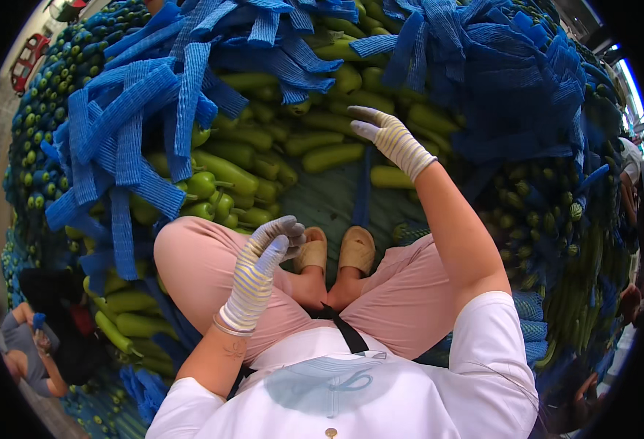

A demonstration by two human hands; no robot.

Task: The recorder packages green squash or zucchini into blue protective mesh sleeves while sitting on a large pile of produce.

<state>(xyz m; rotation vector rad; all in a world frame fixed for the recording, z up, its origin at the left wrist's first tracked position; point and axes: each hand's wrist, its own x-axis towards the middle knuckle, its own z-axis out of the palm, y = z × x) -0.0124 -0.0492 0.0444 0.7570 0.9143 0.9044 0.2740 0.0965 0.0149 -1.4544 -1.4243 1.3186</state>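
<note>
Both my hands wear striped gloves with grey fingertips. My left hand [263, 267] is raised above my left knee, its fingers loosely bent and the thumb apart, with nothing visible in it. Farther out, my right hand [393, 139] reaches over the heap with its fingers stretched and empty. Beneath and beyond it lie long, smooth green gourds [334, 157]. Stem ends of other gourds [202, 186] point toward me beside my left knee. Blue foam mesh sleeves [128, 124] are strewn over the heap at the left, and a thick bunch of the same sleeves [468, 44] lies at the right.
I sit with knees spread and my tan shoes [339, 250] on a dark green sheet [322, 197]. Stacks of sleeved gourds [40, 164] rise at the far left, with more [534, 197] at the right. Another person [29, 351] is at the lower left. A red vehicle [29, 62] stands beyond.
</note>
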